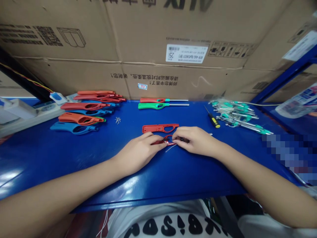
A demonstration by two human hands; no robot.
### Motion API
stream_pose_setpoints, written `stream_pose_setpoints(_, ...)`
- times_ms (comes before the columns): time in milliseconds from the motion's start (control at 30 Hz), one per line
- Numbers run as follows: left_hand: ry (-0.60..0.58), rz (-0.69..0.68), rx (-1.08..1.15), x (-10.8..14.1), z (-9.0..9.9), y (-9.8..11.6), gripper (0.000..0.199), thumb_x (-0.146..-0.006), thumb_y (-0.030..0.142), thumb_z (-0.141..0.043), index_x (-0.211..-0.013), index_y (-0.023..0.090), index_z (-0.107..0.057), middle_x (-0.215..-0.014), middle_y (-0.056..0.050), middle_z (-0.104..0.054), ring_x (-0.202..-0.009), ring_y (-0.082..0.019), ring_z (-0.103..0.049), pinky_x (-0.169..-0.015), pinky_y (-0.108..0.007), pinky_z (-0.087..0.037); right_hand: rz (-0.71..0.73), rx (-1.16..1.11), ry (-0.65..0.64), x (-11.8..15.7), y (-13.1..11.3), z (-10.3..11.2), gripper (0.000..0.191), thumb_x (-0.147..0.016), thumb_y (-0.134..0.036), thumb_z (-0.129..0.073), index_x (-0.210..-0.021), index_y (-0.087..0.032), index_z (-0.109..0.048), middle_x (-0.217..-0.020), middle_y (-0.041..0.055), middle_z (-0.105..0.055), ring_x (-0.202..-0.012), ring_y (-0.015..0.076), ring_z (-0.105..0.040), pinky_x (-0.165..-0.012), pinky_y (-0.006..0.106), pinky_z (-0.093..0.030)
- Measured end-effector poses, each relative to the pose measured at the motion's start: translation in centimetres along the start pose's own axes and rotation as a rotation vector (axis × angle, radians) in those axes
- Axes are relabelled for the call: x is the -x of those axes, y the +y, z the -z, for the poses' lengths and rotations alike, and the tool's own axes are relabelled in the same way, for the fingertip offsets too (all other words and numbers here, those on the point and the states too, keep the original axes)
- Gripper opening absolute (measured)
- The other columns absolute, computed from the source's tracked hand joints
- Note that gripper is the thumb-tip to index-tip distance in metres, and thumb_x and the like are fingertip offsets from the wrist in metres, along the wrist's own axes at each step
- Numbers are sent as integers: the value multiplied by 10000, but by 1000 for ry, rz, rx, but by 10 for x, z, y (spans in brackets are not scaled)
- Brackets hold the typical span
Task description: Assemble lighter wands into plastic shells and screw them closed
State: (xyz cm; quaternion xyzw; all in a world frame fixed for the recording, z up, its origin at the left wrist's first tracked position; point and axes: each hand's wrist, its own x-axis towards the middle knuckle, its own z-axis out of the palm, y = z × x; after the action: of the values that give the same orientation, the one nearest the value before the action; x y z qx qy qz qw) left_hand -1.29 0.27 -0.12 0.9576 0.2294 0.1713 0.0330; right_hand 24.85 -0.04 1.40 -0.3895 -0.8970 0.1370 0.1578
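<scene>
A red lighter shell half (169, 143) lies low over the table between my hands, mostly covered by fingers. My left hand (140, 150) is closed on its left end, thumb and fingertips together. The fingers of my right hand (194, 140) pinch at its other end, where a dark part shows beneath them. A short metal tip (210, 134) pokes out past my right hand. One thin pale strip (170, 148) sticks out below the shell. Just beyond my hands rests a second red shell half (155, 128), its hollow inside facing up.
Red, orange and blue lighter shells (76, 128) are piled at left, near small screws (117, 120). Two lighters with metal tubes (155, 105) lie at the back. A yellow-black screwdriver (213, 120) sits beside several green-tipped tube assemblies (237, 114). A cardboard box (99, 72) walls the rear.
</scene>
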Motion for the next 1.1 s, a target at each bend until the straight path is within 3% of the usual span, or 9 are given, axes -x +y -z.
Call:
stream_pose_setpoints(167, 11, -12, 31, 0, 4, 1, 340, -1034, 214, -450, -1308, 223, -652, -1268, -73, -705, -1080, -227, -672, -935, -410, -574, -11, -19, 62, 1, 0, 5, 172, -965, -269, -556, -1066, -199, -676, -1029, 66, -689, -781, 152, -622, -667, 264, -450)
stream_pose_setpoints(267, 19, 9, 58, -2, 6, 2, 323, -1032, 205, -446, -1240, 201, -692, -1178, -73, -743, -1047, -224, -694, -917, -396, -586, -122, 98, 171, 3, 8, 17, 205, -954, -294, -563, -1104, -208, -673, -1034, 67, -689, -781, 165, -621, -655, 276, -445)
stream_pose_setpoints(367, 29, 33, 84, -4, 8, 0, 309, -1024, 189, -459, -1204, 179, -710, -1094, -83, -761, -992, -219, -714, -879, -374, -598, -339, 267, 287, 8, 27, 37, 235, -938, -310, -562, -1125, -214, -667, -1068, 86, -690, -816, 208, -634, -668, 313, -452)
stream_pose_setpoints(467, 17, 53, 110, -4, 9, -2, 296, -1014, 178, -485, -1210, 172, -706, -1054, -81, -764, -963, -212, -722, -847, -351, -602, -611, 385, 353, 17, 51, 59, 179, -911, -267, -553, -1015, -197, -681, -1077, 124, -675, -929, 276, -638, -740, 371, -476)
stream_pose_setpoints(567, 9, 51, 105, -3, 9, -4, 296, -1018, 185, -479, -1216, 177, -699, -1071, -79, -761, -980, -212, -718, -866, -358, -596, -940, 455, 309, 32, 73, 80, 168, -902, -261, -532, -958, -192, -674, -1131, 168, -648, -990, 314, -624, -744, 391, -464)
stream_pose_setpoints(667, 26, 33, 86, -2, 7, -4, 286, -1013, 186, -488, -1218, 184, -687, -1136, -74, -749, -1023, -218, -708, -902, -377, -585, -1109, 468, 234, 47, 88, 93, 132, -849, -246, -591, -906, -157, -670, -1096, 228, -637, -953, 334, -615, -706, 408, -418)
stream_pose_setpoints(867, 77, 35, 22, -2, 3, -3, 263, -987, 170, -529, -1205, 167, -675, -1188, -62, -735, -1062, -235, -690, -927, -400, -579, -1185, 383, 137, 59, 106, 96, 88, -783, -223, -643, -807, -139, -653, -846, 169, -653, -803, 248, -602, -658, 368, -390)
stream_pose_setpoints(967, 75, 27, 6, -2, 2, -4, 259, -986, 177, -527, -1196, 170, -679, -1186, -55, -734, -1060, -238, -689, -917, -406, -584, -1183, 355, 131, 57, 115, 92, 44, -794, -188, -616, -791, -156, -646, -838, 132, -655, -798, 215, -617, -671, 327, -409)
stream_pose_setpoints(1100, 71, 22, -14, -1, 1, -5, 256, -988, 177, -519, -1181, 182, -687, -1182, -45, -733, -1063, -232, -685, -907, -396, -588, -1253, 366, 154, 53, 126, 89, 47, -762, -142, -656, -772, -183, -636, -818, 94, -663, -816, 234, -644, -687, 311, -444)
